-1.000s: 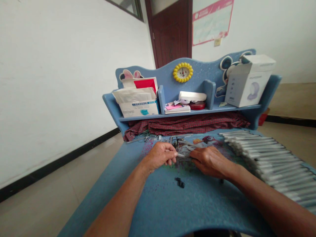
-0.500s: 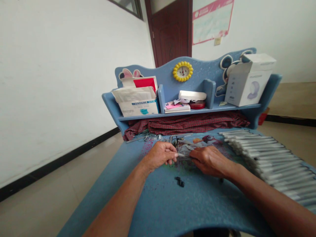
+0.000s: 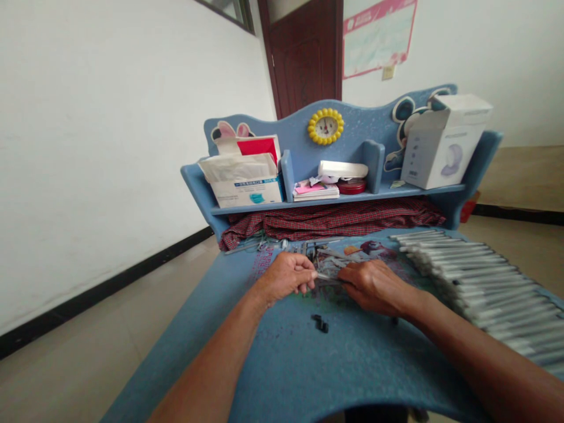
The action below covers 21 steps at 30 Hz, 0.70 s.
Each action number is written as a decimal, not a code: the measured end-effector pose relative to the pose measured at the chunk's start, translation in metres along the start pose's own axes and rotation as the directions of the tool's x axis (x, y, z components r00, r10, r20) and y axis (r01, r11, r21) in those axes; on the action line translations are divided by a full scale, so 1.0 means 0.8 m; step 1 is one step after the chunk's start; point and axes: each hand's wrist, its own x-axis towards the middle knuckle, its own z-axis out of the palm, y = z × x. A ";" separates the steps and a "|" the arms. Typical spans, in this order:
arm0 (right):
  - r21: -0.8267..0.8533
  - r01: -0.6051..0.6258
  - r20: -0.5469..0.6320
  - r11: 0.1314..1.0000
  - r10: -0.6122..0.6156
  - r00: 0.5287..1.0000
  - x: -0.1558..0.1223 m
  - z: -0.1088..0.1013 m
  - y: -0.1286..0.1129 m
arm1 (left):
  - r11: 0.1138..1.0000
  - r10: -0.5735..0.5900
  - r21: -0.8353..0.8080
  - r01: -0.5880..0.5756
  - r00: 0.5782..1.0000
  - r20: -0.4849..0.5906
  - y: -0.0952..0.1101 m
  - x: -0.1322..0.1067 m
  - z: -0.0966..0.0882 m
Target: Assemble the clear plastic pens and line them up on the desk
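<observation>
Between my two hands runs a thin, pale, stick-like piece [image 3: 326,277], too small to name. My left hand [image 3: 288,275] pinches its left end between thumb and fingertips. At the other end, the fingers of my right hand [image 3: 372,285] are closed around it, knuckles up, so that end is hidden. Just behind the hands lies a jumble of thin pens or pen parts [image 3: 330,255] on the blue desk [image 3: 282,364]. A few small black pieces [image 3: 321,323] rest on the desktop in front of the hands.
Rows of pale, pen-like tubes [image 3: 489,288] are stacked at the right. A red checked cloth [image 3: 335,217] lies beneath the shelf, which bears a mask box [image 3: 251,191], a white carton [image 3: 445,147] and a red round tin [image 3: 352,187]. A yellow flower-shaped clock [image 3: 325,126] is above.
</observation>
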 end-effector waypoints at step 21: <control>-0.015 -0.007 0.028 1.000 0.007 1.000 0.000 -0.001 -0.001 | 0.997 -0.011 0.073 0.011 1.000 0.002 0.002 -0.002 0.003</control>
